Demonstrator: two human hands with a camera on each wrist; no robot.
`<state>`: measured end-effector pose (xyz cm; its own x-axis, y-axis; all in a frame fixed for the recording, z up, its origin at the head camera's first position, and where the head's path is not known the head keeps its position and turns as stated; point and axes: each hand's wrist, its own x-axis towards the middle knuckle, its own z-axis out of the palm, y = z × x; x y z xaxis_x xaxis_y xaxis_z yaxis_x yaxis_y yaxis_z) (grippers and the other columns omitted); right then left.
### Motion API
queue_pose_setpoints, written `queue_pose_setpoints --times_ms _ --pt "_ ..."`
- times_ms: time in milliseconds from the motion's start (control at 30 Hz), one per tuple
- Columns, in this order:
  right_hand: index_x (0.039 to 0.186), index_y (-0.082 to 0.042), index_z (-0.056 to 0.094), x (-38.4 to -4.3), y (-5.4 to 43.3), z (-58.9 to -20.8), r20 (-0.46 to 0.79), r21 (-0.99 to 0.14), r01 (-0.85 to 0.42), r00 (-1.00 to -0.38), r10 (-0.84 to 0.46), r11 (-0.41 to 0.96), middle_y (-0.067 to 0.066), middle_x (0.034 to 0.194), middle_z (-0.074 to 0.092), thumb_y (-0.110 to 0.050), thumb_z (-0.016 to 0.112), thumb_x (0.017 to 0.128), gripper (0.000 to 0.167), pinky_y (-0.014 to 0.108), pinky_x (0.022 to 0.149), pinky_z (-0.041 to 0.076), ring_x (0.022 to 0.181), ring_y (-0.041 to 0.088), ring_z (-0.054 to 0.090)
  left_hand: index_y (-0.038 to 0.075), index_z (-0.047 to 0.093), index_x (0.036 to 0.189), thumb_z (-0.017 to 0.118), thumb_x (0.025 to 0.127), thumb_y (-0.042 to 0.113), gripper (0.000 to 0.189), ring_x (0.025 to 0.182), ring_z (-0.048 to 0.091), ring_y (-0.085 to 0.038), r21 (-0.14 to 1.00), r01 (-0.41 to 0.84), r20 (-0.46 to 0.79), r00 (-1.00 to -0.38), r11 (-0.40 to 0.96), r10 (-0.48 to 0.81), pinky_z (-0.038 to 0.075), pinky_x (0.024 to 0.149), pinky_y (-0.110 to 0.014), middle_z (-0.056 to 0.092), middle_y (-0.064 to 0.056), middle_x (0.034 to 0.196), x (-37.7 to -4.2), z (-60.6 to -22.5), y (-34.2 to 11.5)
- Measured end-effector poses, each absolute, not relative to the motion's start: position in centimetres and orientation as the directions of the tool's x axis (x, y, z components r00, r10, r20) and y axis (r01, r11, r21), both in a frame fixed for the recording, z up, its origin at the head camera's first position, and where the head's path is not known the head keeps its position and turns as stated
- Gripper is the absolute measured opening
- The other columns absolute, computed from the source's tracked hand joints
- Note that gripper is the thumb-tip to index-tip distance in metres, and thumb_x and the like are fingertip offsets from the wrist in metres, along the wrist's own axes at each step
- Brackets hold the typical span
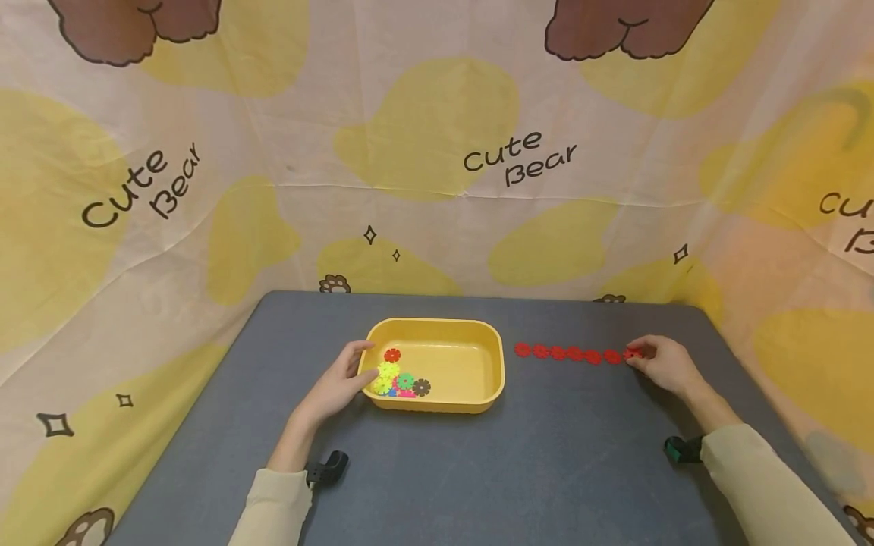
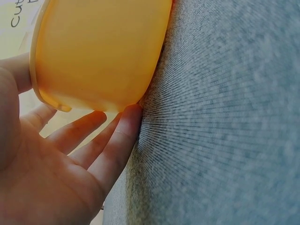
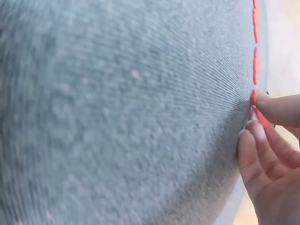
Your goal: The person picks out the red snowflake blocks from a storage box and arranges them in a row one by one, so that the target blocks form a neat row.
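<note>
Against the left end of a yellow plastic bin (image 1: 437, 406), my left hand (image 1: 340, 379) holds the rim, thumb over the edge and fingers along the outer wall. The left wrist view shows those fingertips touching the bin's side (image 2: 103, 51). Inside the bin's left part lie a red snowflake disc (image 1: 392, 355), yellow discs (image 1: 388, 370), a green disc (image 1: 406, 381) and a dark disc (image 1: 422, 387). Far to the right, my right hand (image 1: 665, 365) pinches a red snowflake disc (image 1: 632, 354) low at the table surface. It is the right end of a row of red discs (image 1: 558, 353).
The grey table (image 1: 492, 478) carries both bin and row. Behind it hangs a printed cloth wall (image 1: 437, 152), close to the table's back edge. Each wrist wears a dark strap-on device, on the left (image 1: 329, 469) and right (image 1: 683, 449).
</note>
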<state>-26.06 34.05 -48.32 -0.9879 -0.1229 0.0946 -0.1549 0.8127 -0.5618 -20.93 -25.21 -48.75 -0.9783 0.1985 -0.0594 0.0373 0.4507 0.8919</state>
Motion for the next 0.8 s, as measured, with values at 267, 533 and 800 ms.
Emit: queue_pose_setpoints --times_ms 267,533,800 --pt "0.116 0.006 0.068 -25.7 34.5 -47.1 0.078 -0.531 -0.172 -0.985 -0.154 0.83 0.026 0.109 0.069 -0.01 0.073 0.093 0.028 0.039 0.069 0.054 0.096 0.042 0.066 0.013 0.034 0.151 0.063 0.102 0.024 0.057 0.152 0.021 -0.041 0.894 0.031 -0.064 -0.979 0.447 0.195 0.022 0.12 -0.056 0.025 -0.021 0.163 -20.9 -48.7 -25.1" --pt "0.119 0.004 0.067 -25.1 32.0 -44.8 0.097 -0.545 -0.211 -0.977 -0.189 0.812 0.021 0.11 0.068 -0.014 0.068 0.098 0.028 0.04 0.068 0.055 0.096 0.038 0.066 0.013 0.034 0.151 0.063 0.102 0.024 0.057 0.151 0.021 -0.043 0.89 0.035 -0.061 -0.979 0.455 0.193 0.023 0.12 -0.057 0.024 -0.023 0.163 -20.9 -48.7 -25.3" --pt "0.117 0.0 0.069 -24.3 27.6 -42.3 0.161 -0.555 -0.318 -0.948 -0.276 0.769 0.016 0.112 0.067 -0.016 0.068 0.099 0.025 0.042 0.073 0.055 0.093 0.031 0.066 0.011 0.035 0.151 0.062 0.103 0.025 0.057 0.151 0.021 -0.044 0.892 0.037 -0.061 -0.978 0.451 0.2 0.022 0.12 -0.057 0.024 -0.023 0.163 -21.0 -48.8 -25.3"
